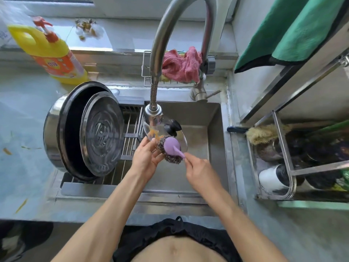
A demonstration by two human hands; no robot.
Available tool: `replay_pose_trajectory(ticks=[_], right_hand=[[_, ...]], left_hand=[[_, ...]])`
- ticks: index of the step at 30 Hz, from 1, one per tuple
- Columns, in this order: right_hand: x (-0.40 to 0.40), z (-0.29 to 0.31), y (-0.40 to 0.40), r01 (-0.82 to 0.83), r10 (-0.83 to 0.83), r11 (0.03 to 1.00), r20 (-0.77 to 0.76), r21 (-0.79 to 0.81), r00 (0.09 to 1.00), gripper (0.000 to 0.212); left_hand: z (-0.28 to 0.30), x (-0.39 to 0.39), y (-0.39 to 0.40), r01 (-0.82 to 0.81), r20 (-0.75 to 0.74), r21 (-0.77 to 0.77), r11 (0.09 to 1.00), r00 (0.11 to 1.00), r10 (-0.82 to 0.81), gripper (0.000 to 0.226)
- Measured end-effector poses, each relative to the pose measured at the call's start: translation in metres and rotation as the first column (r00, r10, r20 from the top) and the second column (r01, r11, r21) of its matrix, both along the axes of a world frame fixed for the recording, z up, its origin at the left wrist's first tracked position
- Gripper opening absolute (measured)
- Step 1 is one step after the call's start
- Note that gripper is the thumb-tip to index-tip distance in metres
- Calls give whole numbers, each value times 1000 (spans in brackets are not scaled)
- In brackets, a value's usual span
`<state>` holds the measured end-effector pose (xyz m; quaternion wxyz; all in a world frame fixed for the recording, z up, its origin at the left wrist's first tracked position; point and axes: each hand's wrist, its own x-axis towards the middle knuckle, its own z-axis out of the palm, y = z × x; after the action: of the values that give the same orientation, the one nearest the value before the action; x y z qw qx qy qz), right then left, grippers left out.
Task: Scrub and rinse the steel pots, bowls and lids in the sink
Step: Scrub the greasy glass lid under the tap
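The right hand [200, 173] pinches the tip of the purple handle of a steel-wool scrubber [171, 149], its fingers curled round that thin stem. The scrubber's wire pad lies against a glass lid [166, 129] with a black knob, which is held tilted over the middle of the sink [213, 133]. The left hand [146, 157] holds the lid's near left rim, thumb on the upper face and fingers underneath it. Orange residue shows on the glass just under the spray head of the faucet [162, 44], whose tall steel arch rises from the far edge of the sink.

To the left of the hands, a large steel pot [54, 129] with a dark inside lies on its side on a wire rack [132, 133] across the left part of the sink. A round steel lid [103, 133] leans inside its mouth.

Farther away, a pink cloth [181, 67] fills a small wire basket behind the faucet. A yellow detergent bottle [51, 52] with a red pump stands on the desk [24, 120] at far left. At the right, a steel dish rack [283, 144] holds a bristle brush [262, 133] and dark ware, and a green towel [294, 33] hangs above it.
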<state>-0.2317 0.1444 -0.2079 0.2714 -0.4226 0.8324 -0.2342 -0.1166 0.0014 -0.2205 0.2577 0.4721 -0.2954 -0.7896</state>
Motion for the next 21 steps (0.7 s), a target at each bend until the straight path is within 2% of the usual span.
replay_pose_trajectory(ticks=[4, 7, 12, 17, 21], right_hand=[[-17, 20, -3, -120, 150, 981, -207, 152, 967, 33], [-7, 36, -9, -282, 327, 939, -253, 199, 911, 41], [-23, 46, -47, -152, 216, 963, -294, 223, 931, 36], [-13, 54, -29, -322, 371, 927, -358, 190, 857, 30], [-31, 50, -65, -200, 250, 964, -353, 172, 902, 41]], left_hand=[[1, 3, 4, 36, 3, -4, 999, 999, -36, 25], [4, 7, 3, 37, 31, 16, 999, 999, -38, 25], [8, 9, 6, 141, 81, -80, 987, 988, -134, 25], [12, 19, 0, 229, 150, -166, 959, 967, -205, 23], [12, 17, 6, 364, 205, -238, 900, 925, -319, 22]])
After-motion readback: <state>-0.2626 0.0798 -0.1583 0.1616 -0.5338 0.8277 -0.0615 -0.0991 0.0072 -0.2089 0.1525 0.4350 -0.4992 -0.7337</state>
